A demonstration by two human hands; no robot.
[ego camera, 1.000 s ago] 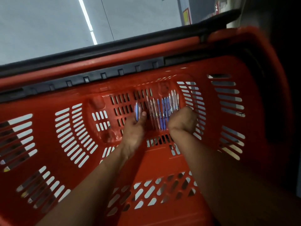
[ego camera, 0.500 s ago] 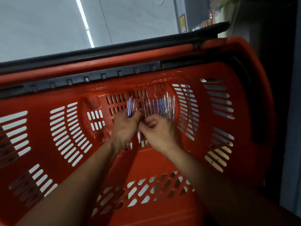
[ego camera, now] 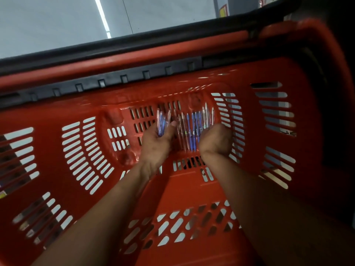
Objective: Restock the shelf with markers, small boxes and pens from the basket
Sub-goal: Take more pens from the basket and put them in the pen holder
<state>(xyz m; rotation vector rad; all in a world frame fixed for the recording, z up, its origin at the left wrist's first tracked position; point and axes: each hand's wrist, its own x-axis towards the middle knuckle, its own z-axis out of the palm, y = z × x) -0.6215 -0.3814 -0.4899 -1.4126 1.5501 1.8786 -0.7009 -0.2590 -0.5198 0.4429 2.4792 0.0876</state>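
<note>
Hands just split apart again: left hand (ego camera: 156, 144) now holds a few pens (ego camera: 162, 121), right hand (ego camera: 215, 141) curls by the loose pens (ego camera: 192, 129) mid-frame in the basket (ego camera: 192, 185). Gathering's underway.

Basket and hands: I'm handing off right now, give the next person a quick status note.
Left hand: grips a few pens, low in the basket.
Right hand: fingers curled at the loose pens; grip hidden.
Loose pens lie on the basket floor between the hands.
Done: some pens gathered.
Left: collect the rest, shelve them. No markers, boxes or shelf in view.
</note>
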